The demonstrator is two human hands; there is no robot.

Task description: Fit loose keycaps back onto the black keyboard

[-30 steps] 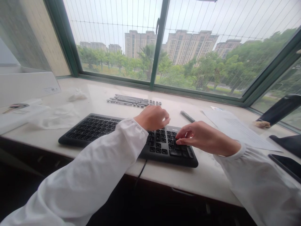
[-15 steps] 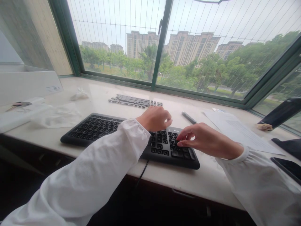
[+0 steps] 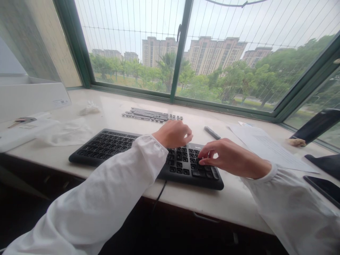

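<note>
Head view: keyboard parallels desk edge lengthwise, left hand and right hand curled, pinches unclear.

Worktop, pale, smooth, set along a window, its front edge toward the viewer; upon it, centre, one black keyboard, its cable dropping over that edge; behind, loose dark keys in close rows; right of these, one slim dark stick, slantwise; farther right, printed paper, and beyond its near corner a dark flat device; on the left, one crumpled translucent bag, a small whitish crumpled piece behind it, and one flat white package before a white box; all stood or lay apart from the keyboard.
</note>
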